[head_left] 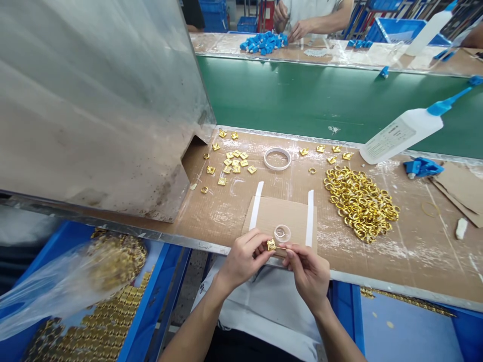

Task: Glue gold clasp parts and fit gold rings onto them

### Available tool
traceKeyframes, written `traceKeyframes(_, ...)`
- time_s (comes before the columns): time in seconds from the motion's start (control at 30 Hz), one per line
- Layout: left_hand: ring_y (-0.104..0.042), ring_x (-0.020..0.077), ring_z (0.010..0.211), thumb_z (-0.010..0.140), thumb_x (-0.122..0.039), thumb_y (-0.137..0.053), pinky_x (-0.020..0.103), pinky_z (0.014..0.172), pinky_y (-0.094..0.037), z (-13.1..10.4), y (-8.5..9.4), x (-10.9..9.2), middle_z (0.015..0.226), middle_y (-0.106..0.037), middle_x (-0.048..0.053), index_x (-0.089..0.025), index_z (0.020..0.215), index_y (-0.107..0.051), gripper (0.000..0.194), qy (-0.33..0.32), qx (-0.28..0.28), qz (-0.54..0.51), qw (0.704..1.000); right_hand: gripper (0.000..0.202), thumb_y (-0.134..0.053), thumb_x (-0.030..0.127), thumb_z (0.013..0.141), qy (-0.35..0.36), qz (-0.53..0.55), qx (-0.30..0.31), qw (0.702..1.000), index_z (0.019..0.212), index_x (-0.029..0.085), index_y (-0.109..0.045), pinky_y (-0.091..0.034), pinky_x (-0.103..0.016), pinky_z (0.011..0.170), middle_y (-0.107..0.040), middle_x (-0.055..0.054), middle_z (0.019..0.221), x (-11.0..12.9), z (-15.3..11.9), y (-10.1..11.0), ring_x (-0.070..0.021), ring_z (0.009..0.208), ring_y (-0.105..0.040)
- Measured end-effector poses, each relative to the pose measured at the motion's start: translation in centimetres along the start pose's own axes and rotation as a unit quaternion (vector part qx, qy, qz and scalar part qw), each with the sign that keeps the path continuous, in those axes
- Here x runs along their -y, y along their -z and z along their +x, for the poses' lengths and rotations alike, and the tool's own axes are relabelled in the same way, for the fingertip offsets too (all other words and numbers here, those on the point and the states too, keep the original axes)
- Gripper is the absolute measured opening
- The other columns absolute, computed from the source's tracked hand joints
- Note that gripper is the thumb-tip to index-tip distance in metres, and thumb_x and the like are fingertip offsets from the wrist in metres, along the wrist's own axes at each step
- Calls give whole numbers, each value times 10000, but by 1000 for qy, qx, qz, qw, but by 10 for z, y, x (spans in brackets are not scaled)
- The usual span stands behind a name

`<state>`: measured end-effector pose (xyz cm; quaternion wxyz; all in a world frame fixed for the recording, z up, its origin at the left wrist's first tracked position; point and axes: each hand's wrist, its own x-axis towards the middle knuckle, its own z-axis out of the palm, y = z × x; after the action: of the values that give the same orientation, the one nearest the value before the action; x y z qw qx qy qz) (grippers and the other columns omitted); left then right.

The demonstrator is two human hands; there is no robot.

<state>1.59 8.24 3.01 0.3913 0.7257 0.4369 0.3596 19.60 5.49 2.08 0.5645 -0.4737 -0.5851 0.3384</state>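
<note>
My left hand pinches a small square gold piece between thumb and fingertips. Closed around a thin pale stick, my right hand holds its tip against or very near the piece. Just beyond the fingers, a small clear round dish rests on a cardboard sheet with white tape along two sides. Several more square gold pieces lie behind to the left, beside a white hoop. A heap of gold rings sits to the right.
A metal panel stands at the left. A blue-tipped bottle leans near the green belt. Blue crates of gold parts flank my lap. Across the belt, a co-worker's hands are beside blue pieces.
</note>
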Motion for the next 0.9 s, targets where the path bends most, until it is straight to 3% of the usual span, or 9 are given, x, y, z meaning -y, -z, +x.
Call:
traceKeyframes(0.63,-589,113,641,957,-244,-621,201,582,-514,0,1,-2,848,-610,29,-158,1012,-678,116,16,3,-13,1000,103,-634,185,971,-9,-1,1,1000,991,225,-727,-594,-203,459,-800,-57,914,-3,-3,2,-121,511,-684)
traceKeyframes(0.9,-585,111,643,948,-222,-626,197,575,-500,0,0,-1,852,-606,28,-156,1007,-677,101,12,1,-16,1000,112,-635,259,981,-10,-10,1,1000,952,209,-730,-590,-217,444,-802,-74,898,0,-1,1,-134,497,-684)
